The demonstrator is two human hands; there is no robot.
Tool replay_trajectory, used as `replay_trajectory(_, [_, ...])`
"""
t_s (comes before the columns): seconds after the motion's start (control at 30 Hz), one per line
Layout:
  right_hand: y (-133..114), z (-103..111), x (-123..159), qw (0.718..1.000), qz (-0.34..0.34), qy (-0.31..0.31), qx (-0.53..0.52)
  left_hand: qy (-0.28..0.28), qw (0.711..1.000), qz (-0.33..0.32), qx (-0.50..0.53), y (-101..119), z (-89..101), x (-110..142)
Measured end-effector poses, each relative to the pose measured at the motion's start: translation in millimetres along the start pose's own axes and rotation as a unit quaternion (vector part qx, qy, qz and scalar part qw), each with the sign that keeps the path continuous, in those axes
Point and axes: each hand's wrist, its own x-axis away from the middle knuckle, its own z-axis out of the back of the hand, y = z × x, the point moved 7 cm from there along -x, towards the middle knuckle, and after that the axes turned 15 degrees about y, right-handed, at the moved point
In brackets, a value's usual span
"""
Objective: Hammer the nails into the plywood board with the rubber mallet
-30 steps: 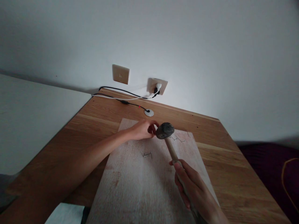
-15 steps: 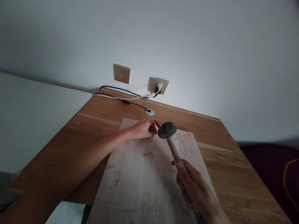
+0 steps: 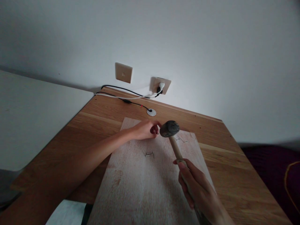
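My right hand (image 3: 198,190) grips the wooden handle of a hammer (image 3: 174,145); its dark head hangs just above the far part of a pale wooden board (image 3: 140,184). My left hand (image 3: 146,129) rests on the board's far end with fingertips pinched together right beside the hammer head. What the fingers pinch is too small to see. Two loose nails (image 3: 149,154) lie on the board between my arms, and a few more nails (image 3: 181,140) lie past the hammer handle.
The board lies on a wooden table (image 3: 234,162) set against a white wall. Black and white cables (image 3: 126,97) run along the table's far edge to a wall socket (image 3: 160,86). A white cable grommet (image 3: 151,112) sits near them. A dark red surface (image 3: 274,175) lies to the right.
The hammer head has drifted slightly to the right and up, away from my left fingertips. My left hand has stayed in place on the board.
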Motion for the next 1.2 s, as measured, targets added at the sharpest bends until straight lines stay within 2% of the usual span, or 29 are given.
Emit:
replay_trajectory(0.17, [-9.5,1.9,5.1,1.0,0.001,0.008,-0.015,0.002,1.0,-0.01,0.016,0.8,-1.1,0.8])
replay_trajectory(0.33, [-16.6,0.3,11.1,0.999,-0.023,0.001,-0.029,0.006,1.0,0.013,0.016,-0.5,0.6,1.2])
replay_trajectory(0.6, [-11.7,-3.3,6.0,1.0,-0.018,0.007,0.001,0.002,1.0,-0.004,0.008,0.9,1.0,0.4])
replay_trajectory(0.77, [-6.1,0.3,3.2,1.0,-0.011,0.006,-0.007,-0.002,1.0,0.007,0.01,-2.0,-1.2,0.4])
replay_trajectory(1.07, [-19.0,3.0,11.3,0.999,-0.019,0.013,-0.027,0.008,1.0,0.01,0.021,-4.2,-0.3,0.8])
replay_trajectory(1.2, [-17.2,-0.2,10.4,1.0,-0.016,0.002,-0.021,0.015,1.0,0.008,0.007,-4.2,1.1,0.2])
